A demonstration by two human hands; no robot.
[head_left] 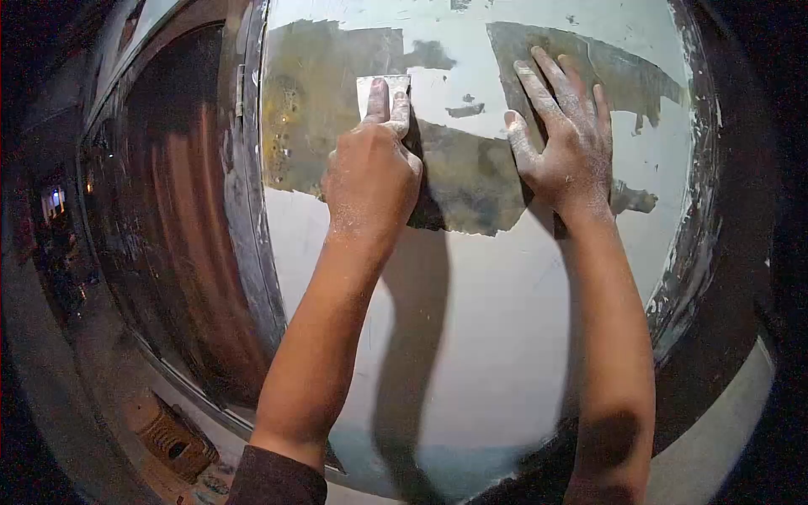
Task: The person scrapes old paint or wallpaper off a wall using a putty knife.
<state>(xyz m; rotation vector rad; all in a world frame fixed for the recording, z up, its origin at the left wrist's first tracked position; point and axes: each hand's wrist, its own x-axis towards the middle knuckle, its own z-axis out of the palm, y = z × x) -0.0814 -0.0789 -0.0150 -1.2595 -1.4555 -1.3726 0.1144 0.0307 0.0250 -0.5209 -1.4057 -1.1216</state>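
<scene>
My left hand [372,172] is closed round a scraper with a pale, flat blade [365,91], two fingers stretched along the blade. The blade's straight edge points upward against the wall [497,328], at a bare grey-brown patch [337,59]. The handle is hidden inside the hand. My right hand [572,135] lies with spread fingers on another bare patch [509,50] to the right and holds nothing. White dust coats the fingers of both hands. White paint with ragged edges surrounds the patches.
Left of the wall stands a window or door frame [252,168] with a reddish-brown curtain [181,194] behind it. A brick-like block [172,442] lies at the lower left. A dark, paint-smeared edge [703,168] bounds the wall on the right.
</scene>
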